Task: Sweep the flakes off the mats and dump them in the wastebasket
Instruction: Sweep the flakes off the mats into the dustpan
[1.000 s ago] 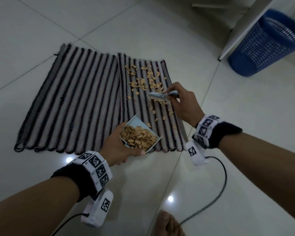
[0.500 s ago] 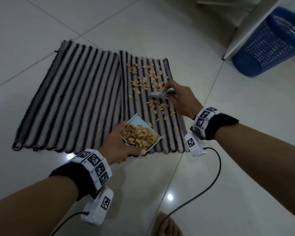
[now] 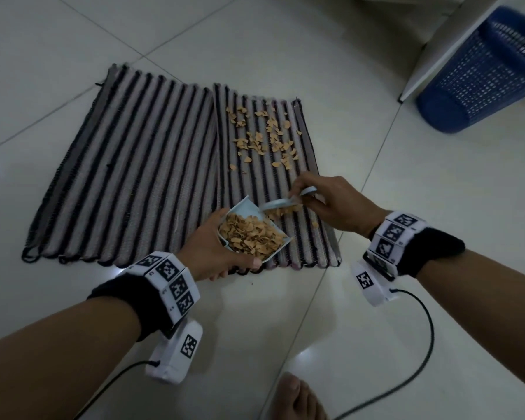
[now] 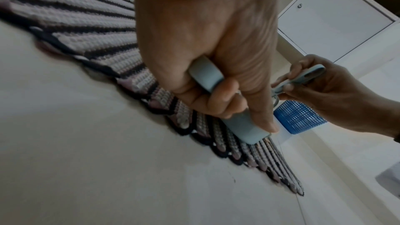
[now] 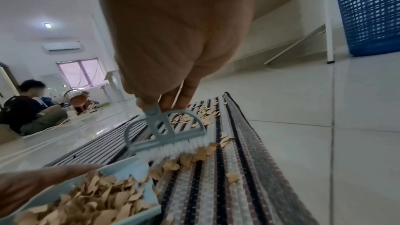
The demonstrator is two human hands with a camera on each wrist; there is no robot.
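Note:
Two striped mats lie side by side on the tiled floor: the left mat point(image 3: 128, 165) is bare, the right mat point(image 3: 264, 177) carries tan flakes point(image 3: 264, 137) on its far half. My left hand point(image 3: 212, 250) grips the handle point(image 4: 205, 76) of a light blue dustpan point(image 3: 240, 209) heaped with flakes point(image 3: 252, 234), resting on the right mat's near end. My right hand point(image 3: 331, 204) pinches the handle of a small light blue brush point(image 5: 166, 134). Its white bristles point(image 5: 186, 148) push a clump of flakes point(image 5: 194, 156) against the pan's mouth. The blue wastebasket point(image 3: 482, 71) stands far right.
A white furniture leg point(image 3: 455, 43) stands just left of the wastebasket. My bare foot point(image 3: 297, 398) is on the tiles near the bottom edge, with cables point(image 3: 419, 353) trailing from both wrists. In the right wrist view, a seated person point(image 5: 28, 109) is across the room.
My right hand has drawn the brush down the right mat from its middle to the dustpan's mouth, dragging flakes along. The left hand and the pan have stayed put.

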